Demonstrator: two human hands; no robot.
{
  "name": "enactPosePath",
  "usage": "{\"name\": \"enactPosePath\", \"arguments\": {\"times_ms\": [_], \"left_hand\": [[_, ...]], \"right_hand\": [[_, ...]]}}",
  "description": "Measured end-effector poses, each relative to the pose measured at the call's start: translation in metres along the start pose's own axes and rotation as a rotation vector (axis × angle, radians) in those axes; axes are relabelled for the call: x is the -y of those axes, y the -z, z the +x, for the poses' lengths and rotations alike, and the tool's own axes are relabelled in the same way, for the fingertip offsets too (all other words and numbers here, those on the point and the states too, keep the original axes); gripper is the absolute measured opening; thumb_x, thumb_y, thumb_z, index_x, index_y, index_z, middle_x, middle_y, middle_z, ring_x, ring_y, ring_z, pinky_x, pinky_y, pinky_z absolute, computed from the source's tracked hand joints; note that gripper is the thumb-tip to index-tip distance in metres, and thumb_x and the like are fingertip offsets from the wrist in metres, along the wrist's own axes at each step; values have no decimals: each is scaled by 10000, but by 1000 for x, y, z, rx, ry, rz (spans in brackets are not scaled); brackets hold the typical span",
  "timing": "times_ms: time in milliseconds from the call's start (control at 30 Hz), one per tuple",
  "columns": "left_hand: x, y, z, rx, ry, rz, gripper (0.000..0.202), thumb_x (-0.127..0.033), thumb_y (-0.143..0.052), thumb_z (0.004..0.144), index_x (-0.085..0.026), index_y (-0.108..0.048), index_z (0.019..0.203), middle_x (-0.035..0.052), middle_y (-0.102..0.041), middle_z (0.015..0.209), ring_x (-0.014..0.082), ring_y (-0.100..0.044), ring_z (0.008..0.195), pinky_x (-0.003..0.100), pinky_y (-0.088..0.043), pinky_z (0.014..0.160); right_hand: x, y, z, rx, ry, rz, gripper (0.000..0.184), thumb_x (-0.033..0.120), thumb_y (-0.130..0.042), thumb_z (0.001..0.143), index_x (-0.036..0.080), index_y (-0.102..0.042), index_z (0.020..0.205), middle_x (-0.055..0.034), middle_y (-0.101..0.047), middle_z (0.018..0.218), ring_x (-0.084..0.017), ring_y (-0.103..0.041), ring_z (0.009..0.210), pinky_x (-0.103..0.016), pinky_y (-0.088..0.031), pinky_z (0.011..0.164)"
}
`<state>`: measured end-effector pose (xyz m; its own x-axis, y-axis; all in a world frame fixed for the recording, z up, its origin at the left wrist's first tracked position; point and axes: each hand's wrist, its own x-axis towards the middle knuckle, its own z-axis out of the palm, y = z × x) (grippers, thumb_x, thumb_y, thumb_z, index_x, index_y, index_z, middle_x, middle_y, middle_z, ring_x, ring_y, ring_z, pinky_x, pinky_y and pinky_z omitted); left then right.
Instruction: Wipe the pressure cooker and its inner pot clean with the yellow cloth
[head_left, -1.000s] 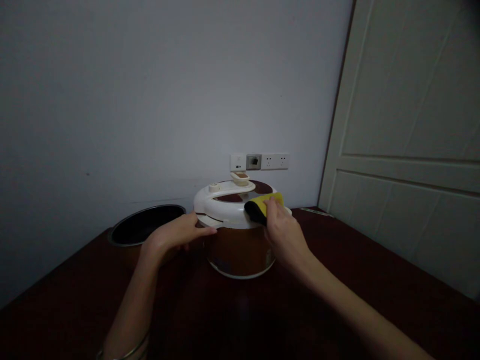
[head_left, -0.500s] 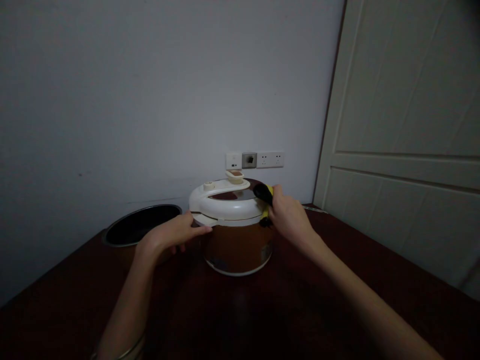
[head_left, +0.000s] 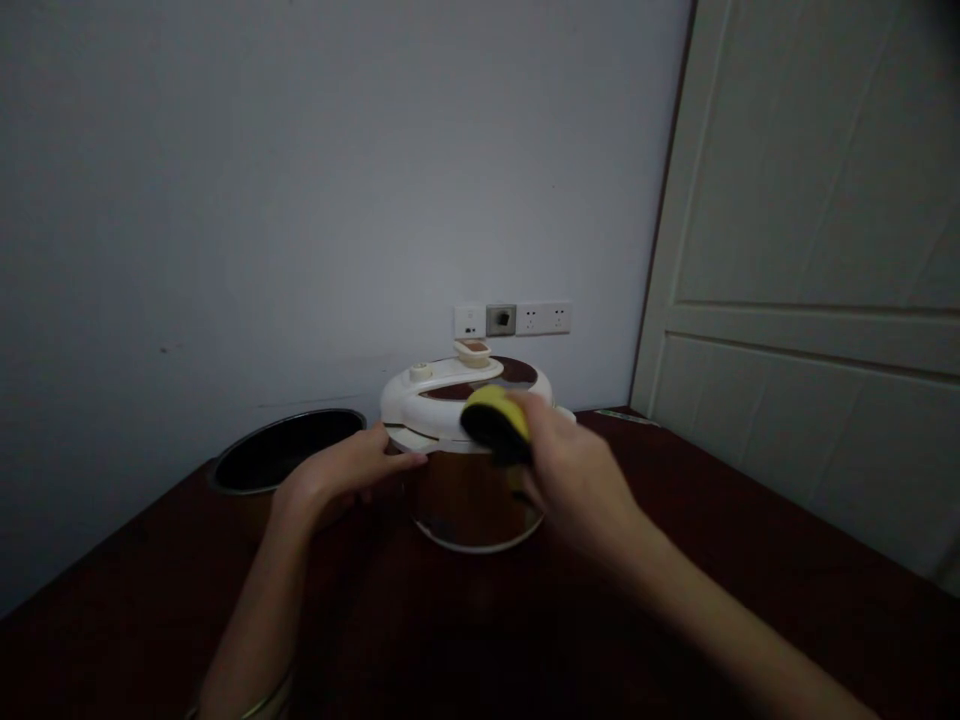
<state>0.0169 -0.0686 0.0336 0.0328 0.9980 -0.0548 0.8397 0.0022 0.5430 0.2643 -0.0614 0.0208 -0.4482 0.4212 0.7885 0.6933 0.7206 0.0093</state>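
Observation:
An electric pressure cooker [head_left: 465,500] with a brown body and a white lid [head_left: 450,412] stands upright on the dark red table. At its left side, my left hand [head_left: 352,465] grips the white side handle, the thumb towards me and the other fingers partly hidden. In my right hand [head_left: 566,450] is a folded yellow-and-black cloth [head_left: 496,418], held against or just in front of the lid's front right rim. Whether it touches the rim I cannot tell.
A dark inner pot [head_left: 281,450] sits left of the cooker, partly behind my left forearm. Wall sockets [head_left: 544,318] are on the wall behind. A white panelled door [head_left: 795,400] stands along the right. A thin strip [head_left: 628,417] lies at the table's back right.
My right hand has moved left and towards me with the cloth, from the lid's right side to its front. The left hand keeps its place on the handle.

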Motion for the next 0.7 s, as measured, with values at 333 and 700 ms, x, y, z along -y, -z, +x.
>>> {"name": "enactPosePath", "arguments": {"times_ms": [333,700], "left_hand": [[1,1,2,31,113,43,798,-658,-519,712,-166,-370,1323,142,-653,929,251,-642,640,270,-429,421],[4,-3,3,-3,76,29,757,-448,-656,666,-204,-354,1315,111,-649,1032,204,-633,666,260,-460,502]], "right_hand": [[-91,-49,23,125,-368,-7,370,63,-367,820,74,-501,1165,-162,-679,861,-254,-651,767,-345,-485,657],[21,-106,-41,-179,241,-155,378,67,-476,852,42,-515,1227,-314,-443,1344,-426,-335,1312,-631,-381,964]]}}
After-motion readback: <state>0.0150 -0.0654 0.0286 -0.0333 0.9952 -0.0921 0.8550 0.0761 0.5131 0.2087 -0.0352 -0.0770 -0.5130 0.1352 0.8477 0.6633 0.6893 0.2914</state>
